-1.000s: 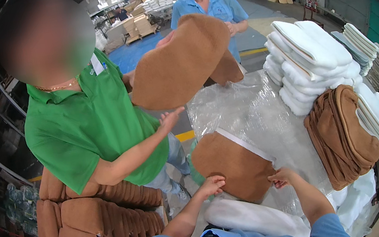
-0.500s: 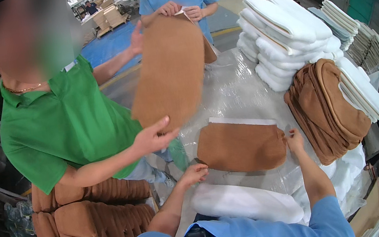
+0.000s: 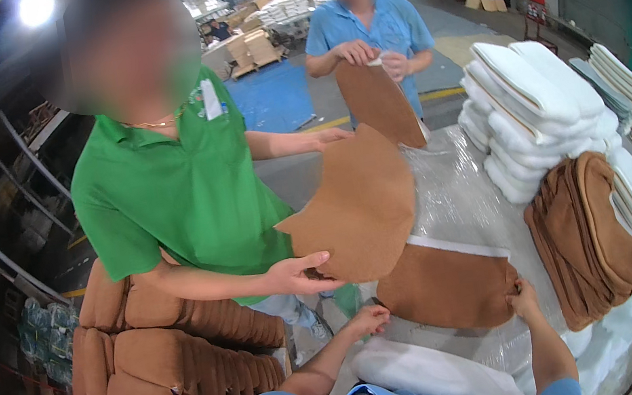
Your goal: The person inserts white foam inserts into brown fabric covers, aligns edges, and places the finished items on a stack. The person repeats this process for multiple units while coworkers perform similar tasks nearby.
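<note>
A brown fabric panel [image 3: 449,292] lies across the near part of the plastic-covered worktop [image 3: 457,184], with a white strip [image 3: 458,246] along its far edge. The right hand [image 3: 523,299] has its grip closed in a pinch on the panel's right edge, where the cloth looks slightly gathered. The left hand [image 3: 369,321] is at the near left corner, thumb and fingers drawn together; whether this grip has the edge or rests just beside it is not clear.

For handling the cloth well, a light pinch close to the edge on both sides, with equal outward pull, seems best; pulling from the right alone would probably skew the panel and ruck the strip. Easing the gathered right edge flat would likely help too.

Just on the near side lies a white roll [image 3: 431,368]. Beyond the panel's left end, a co-worker in green [image 3: 169,195] holds a second brown panel [image 3: 358,207] in both hands; it overlaps the first in view, so that corner calls for care. Farther off, a co-worker in blue [image 3: 400,21] holds a third brown panel [image 3: 375,99]. To the right stand a brown folded pile [image 3: 584,239] and a white stack [image 3: 525,92].
</note>
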`<state>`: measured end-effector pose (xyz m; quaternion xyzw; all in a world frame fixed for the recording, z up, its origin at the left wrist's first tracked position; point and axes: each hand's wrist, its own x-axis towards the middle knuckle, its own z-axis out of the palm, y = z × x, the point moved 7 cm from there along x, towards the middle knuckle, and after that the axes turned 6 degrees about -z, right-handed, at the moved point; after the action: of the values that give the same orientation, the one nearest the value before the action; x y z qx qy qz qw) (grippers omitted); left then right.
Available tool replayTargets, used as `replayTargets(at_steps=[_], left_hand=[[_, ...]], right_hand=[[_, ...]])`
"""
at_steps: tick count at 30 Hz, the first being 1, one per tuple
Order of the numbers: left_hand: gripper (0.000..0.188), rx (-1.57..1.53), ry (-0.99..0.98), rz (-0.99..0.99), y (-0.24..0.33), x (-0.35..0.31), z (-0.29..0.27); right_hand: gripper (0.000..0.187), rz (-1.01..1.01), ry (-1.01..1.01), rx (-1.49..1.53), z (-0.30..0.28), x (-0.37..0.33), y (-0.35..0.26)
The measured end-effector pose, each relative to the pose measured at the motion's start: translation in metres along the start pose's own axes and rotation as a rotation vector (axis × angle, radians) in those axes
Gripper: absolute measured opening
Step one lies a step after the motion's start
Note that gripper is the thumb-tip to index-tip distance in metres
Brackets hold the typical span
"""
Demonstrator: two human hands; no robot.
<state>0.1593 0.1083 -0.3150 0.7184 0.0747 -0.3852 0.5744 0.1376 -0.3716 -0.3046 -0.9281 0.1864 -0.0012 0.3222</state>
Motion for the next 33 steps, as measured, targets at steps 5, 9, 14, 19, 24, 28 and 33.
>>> replayTargets(at_steps=[5,9,14,19,24,28,33], left_hand=[[0.029,0.005,0.027,-0.026,-0.004,-0.014,-0.006],[0.036,0.033,0.014,-0.05,0.001,-0.02,-0.004],[0.038,0.0,-0.013,-0.009,0.011,-0.02,0.006],[0.038,-0.081,-0.003,0.103,0.005,-0.035,-0.001],[0.038,0.1,0.125,0.075,-0.003,-0.066,-0.03],[0.036,0.269,-0.027,0.205,0.023,-0.105,-0.022],[0.06,1.076,-0.321,0.605,0.064,-0.188,0.062]], right_hand=[[0.071,0.035,-0.002,-0.007,0.005,-0.007,-0.002],[0.071,0.045,-0.013,0.005,0.011,-0.005,0.008],[0.056,0.029,0.121,0.311,-0.004,0.003,0.035],[0.035,0.167,-0.048,0.28,0.009,-0.011,0.035],[0.032,0.181,-0.11,0.349,0.014,-0.021,0.019],[0.027,0.152,-0.071,0.347,0.004,-0.022,0.027],[0.028,0.169,-0.077,0.362,0.005,-0.021,0.031]])
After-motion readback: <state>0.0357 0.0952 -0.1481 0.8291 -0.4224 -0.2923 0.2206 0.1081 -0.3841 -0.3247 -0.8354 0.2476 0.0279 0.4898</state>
